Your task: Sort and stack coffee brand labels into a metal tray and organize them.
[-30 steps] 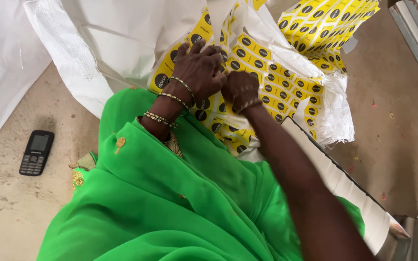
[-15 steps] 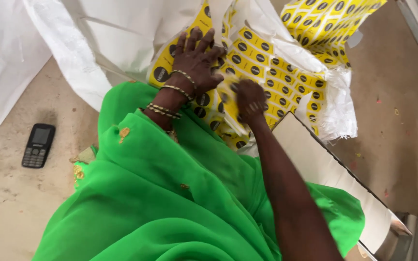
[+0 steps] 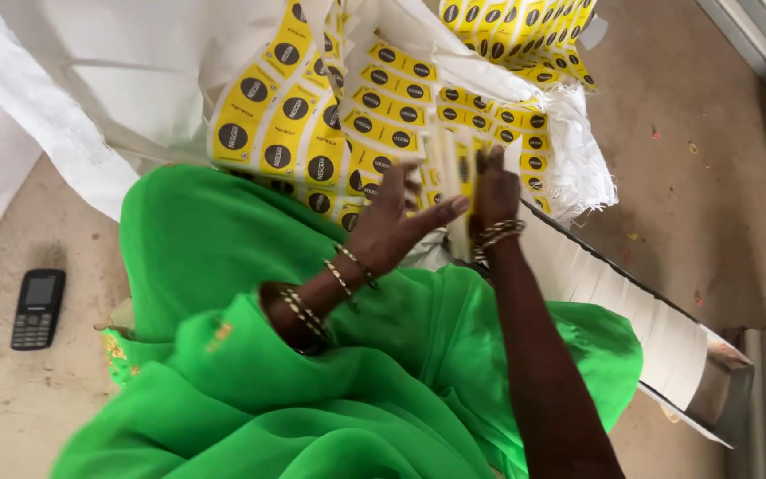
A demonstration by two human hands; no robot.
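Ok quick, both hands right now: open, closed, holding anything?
Left hand: open, fingers spread, against the stack of yellow labels.
Right hand: fingers flat on the stack's other side; cannot tell if it grips.

Yellow printed sheets point(image 3: 347, 133) are crowding the space ahead of both hands, hemmed by white sacking point(image 3: 578, 160). A long stack of white cards point(image 3: 631, 310) is blocking the right flank. Green fabric point(image 3: 250, 355) is covering the lap. Bare floor point(image 3: 711, 195) is lying open further right; a phone point(image 3: 37, 309) is lying on the floor at left.
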